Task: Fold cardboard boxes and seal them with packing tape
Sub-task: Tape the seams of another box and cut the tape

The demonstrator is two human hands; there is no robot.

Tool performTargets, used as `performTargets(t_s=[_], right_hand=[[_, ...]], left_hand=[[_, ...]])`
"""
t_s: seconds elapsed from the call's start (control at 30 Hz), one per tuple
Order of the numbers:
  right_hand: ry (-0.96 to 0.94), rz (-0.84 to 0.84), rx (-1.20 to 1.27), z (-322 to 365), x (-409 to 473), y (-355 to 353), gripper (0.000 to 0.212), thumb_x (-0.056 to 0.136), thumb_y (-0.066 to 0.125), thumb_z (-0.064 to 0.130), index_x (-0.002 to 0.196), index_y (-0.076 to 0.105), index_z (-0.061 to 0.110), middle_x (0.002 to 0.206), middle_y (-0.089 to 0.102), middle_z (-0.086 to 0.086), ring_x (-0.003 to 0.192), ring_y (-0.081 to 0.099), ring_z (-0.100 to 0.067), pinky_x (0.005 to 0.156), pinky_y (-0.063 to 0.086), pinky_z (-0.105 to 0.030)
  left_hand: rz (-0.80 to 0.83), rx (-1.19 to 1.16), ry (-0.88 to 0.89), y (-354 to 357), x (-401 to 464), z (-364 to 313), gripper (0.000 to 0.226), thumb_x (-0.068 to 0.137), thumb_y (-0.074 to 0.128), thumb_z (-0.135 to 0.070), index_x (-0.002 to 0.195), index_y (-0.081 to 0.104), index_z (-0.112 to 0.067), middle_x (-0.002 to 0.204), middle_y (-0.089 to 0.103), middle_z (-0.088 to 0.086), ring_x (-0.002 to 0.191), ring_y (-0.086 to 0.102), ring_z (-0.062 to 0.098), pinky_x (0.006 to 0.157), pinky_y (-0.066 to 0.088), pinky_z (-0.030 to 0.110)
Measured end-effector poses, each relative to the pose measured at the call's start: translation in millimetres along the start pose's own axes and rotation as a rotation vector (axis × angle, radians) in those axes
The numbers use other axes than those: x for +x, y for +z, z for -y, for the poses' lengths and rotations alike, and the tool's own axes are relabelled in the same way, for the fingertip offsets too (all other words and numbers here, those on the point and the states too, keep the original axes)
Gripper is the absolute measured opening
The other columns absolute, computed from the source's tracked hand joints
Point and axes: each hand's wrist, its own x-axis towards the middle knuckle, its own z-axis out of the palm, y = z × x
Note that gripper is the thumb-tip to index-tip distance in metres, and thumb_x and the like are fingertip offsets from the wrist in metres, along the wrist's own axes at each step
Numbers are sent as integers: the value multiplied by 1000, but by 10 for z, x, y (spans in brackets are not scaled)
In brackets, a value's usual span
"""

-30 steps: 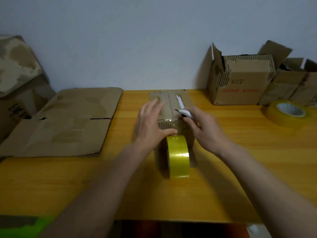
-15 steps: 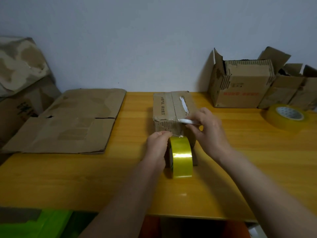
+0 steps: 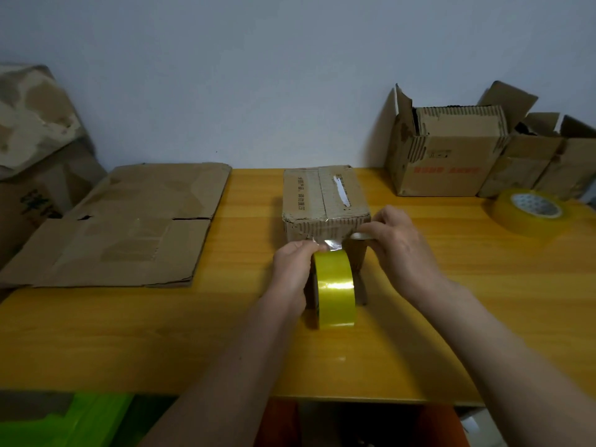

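Cardboard box, small and closed, stands on the yellow tabletop near the middle of its far edge, with its top flaps folded down and a pale strip along the seam. A roll of yellow tape stands on its edge just in front of the box, touching or almost touching its near face. The left hand is beside the roll on its left; its fingers are curled and pinch the loose shiny end of tape at the top of the roll. The right hand is at the near right corner of the box, with curled fingers that hold a small white object; what this object is I cannot tell.

Flattened cardboard sheets lie at the far left part of the tabletop. Open cardboard boxes stand at the far right corner against the wall, and a second tape roll lies flat near the right edge, in front of them.
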Motion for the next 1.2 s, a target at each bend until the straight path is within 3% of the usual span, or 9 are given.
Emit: performTargets(t_s=[0.1, 0.2, 0.3, 0.47, 0.6, 0.7, 1.07, 1.13, 1.2], right_hand=[[298, 45, 228, -243, -157, -39, 15, 85, 67, 10, 100, 66, 12, 91, 55, 0, 82, 51, -17, 67, 40, -31], [609, 210, 351, -472, -370, 47, 22, 86, 67, 13, 101, 51, 15, 93, 58, -4, 82, 55, -23, 74, 49, -43], [701, 354, 291, -571, -456, 149, 18, 86, 67, 16, 92, 50, 14, 93, 60, -9, 83, 55, -27, 72, 46, -44], [216, -99, -4, -259, -52, 41, 25, 88, 64, 29, 105, 61, 12, 107, 56, -8, 104, 48, -23, 82, 36, -26], [-80, 190, -51, -31, 504, 88, 47, 93, 49, 45, 138, 47, 30, 149, 36, -5, 140, 24, -27, 114, 22, -43], [-93, 456, -196, -135, 675, 216, 55, 94, 32, 57, 146, 24, 44, 156, 23, 4, 145, 12, -25, 117, 12, -46], [-86, 455, -171, -169, 677, 212, 54, 95, 35, 54, 146, 25, 44, 157, 23, 4, 141, 17, -25, 114, 19, -41], [-78, 375, -125, -108, 631, 159, 54, 95, 40, 51, 146, 31, 38, 156, 24, -1, 142, 16, -26, 116, 19, -44], [-23, 86, 59, -1, 481, 110, 44, 94, 50, 43, 134, 50, 24, 139, 45, -6, 131, 34, -23, 107, 34, -41]], left_hand=[[-3, -18, 2, 12, 7, 11, 17, 81, 69, -10, 98, 67, -5, 105, 70, 19, 85, 64, 27, 73, 52, 34], [14, -31, -3, 21, 24, 29, 17, 79, 71, -9, 96, 67, -7, 88, 67, 12, 73, 61, 22, 63, 50, 30], [19, -28, 1, 28, 35, 40, 15, 78, 74, -8, 90, 66, -10, 78, 64, 6, 68, 60, 20, 60, 50, 28], [10, -13, 12, 18, 76, 50, 12, 79, 74, -9, 80, 64, -14, 75, 63, 5, 67, 59, 19, 59, 49, 27], [39, -11, 5, 5, 83, 43, 10, 79, 74, -11, 80, 65, -14, 73, 64, 4, 68, 60, 19, 64, 49, 30], [63, 11, 20, -17, 94, 32, 11, 79, 75, -12, 83, 65, -14, 72, 65, 3, 67, 60, 18, 62, 49, 29], [118, 51, 49, -80, 66, 73, 14, 78, 75, -9, 77, 62, -16, 67, 64, 0, 65, 59, 17, 68, 48, 33], [137, 18, 72, -100, 35, 96, 16, 77, 76, -9, 78, 62, -17, 72, 66, 2, 69, 60, 18, 72, 47, 36], [159, 4, 106, -116, 11, 109, 18, 78, 75, -8, 80, 60, -17, 77, 68, 3, 71, 61, 18, 73, 48, 37]])
